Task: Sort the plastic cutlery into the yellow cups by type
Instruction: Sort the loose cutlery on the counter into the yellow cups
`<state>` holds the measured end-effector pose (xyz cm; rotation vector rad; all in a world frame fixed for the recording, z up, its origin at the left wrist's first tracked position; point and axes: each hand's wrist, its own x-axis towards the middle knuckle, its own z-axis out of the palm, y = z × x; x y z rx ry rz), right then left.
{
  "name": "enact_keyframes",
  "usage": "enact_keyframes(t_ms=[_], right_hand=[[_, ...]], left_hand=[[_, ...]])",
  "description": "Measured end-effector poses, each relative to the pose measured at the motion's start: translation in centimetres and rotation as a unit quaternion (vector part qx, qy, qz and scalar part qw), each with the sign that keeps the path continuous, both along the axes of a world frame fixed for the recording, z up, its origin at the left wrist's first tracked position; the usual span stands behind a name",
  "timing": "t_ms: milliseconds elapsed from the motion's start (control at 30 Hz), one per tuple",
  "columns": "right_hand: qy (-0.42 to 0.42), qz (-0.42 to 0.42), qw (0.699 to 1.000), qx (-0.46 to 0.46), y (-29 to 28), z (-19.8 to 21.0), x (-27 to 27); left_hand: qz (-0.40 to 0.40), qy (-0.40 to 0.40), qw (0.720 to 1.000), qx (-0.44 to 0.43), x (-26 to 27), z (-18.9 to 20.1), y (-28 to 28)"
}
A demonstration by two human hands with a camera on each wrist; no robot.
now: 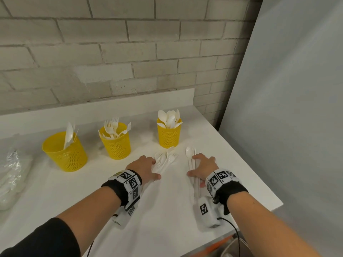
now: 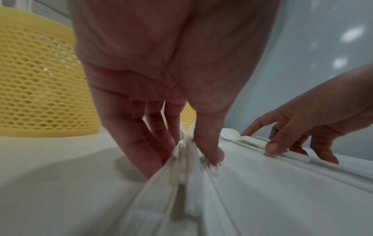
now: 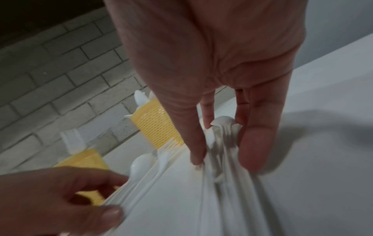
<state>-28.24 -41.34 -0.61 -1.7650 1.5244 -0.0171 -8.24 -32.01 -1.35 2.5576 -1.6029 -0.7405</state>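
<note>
1. Hands are working side by side low over the white table (image 1: 232, 164), each on its own small bundle of white plastic cutlery.
2. The left hand (image 1: 143, 167) is pinching the left bundle (image 1: 165, 161) between thumb and fingers, narrow grip; the left wrist view is showing the fingertips (image 2: 210, 153) closing on the handles from both sides.
3. That bundle is lying on the table just in front of the right cup, with fork heads and at least one spoon fanning out toward it.
4. The right hand (image 1: 203, 166) is gripping the right bundle (image 1: 193, 164) the same way, thumb on one side and fingers (image 3: 254, 146) on the other, narrow; a spoon bowl (image 1: 189, 151) and a fork head are sticking out past the fingers.
5. Three yellow mesh cups are standing upright in a row near the brick wall (image 1: 111, 52).
6. The left cup (image 1: 65, 152) is holding a few knives, the middle cup (image 1: 115, 140) is holding forks, and the right cup (image 1: 168, 134) is holding spoons.
7. A clear plastic bag (image 1: 13, 173) with more white pieces is lying at the table's left edge, well apart from the hands.
</note>
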Motion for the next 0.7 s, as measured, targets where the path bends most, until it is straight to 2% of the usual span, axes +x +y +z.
enact_keyframes(t_ms=[267,333,433,500,567,633,700], right_hand=[[-0.168,-0.053,0.979,0.107,4.5,-0.6,3.4],[-0.178,-0.046,0.975,0.124,4.5,-0.5,3.7],[-0.132,-0.038,0.988,0.065,3.4,0.3,3.1],[-0.046,-0.036,0.998,-0.02,2.2,0.6,2.7],[0.069,0.007,0.993,-0.091,1.4,1.0,2.8],[0.132,0.062,0.984,-0.104,1.1,1.4,3.5],[0.147,0.112,0.979,-0.091,1.1,1.6,4.3]], left_hand=[[-0.033,-0.018,0.999,0.001,0.0,0.4,0.0],[-0.024,-0.016,1.0,-0.002,-0.3,0.7,0.3],[-0.03,-0.011,0.999,0.026,-1.4,1.1,0.9],[-0.044,-0.057,0.996,0.051,-2.3,1.0,1.2],[-0.039,-0.1,0.993,0.056,-2.8,0.9,1.3],[-0.036,-0.108,0.992,0.05,-2.9,1.0,1.2],[-0.039,-0.098,0.993,0.045,-2.8,1.1,1.0]])
